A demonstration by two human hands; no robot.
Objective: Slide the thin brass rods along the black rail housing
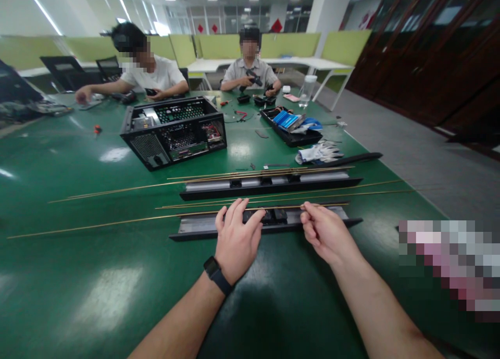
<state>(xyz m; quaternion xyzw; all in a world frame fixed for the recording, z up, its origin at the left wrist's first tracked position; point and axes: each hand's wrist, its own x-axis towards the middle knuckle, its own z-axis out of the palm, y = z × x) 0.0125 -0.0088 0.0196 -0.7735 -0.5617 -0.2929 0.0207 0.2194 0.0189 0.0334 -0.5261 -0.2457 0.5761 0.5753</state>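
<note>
My left hand (238, 239), with a black watch on its wrist, rests open over the near black channel (175, 237) with a silver-grey inside. Its fingertips lie by a long, thin brass-coloured rod (97, 225) that runs along the channel's far edge. My right hand (322, 228) is closed in a pinch at this rod, over the channel's right part. Between the hands, small black blocks (279, 214) sit in the channel. Behind it lies a second black channel (324, 177) with similar blocks, more thin rods (125, 188) lying along it.
An open black computer case (175, 132) stands at the back left. A black tray (291, 135) holds blue ribbon cables. White work gloves (320, 153) lie near a clear bottle (308, 90). Two people (250, 72) sit across the green table (86, 275).
</note>
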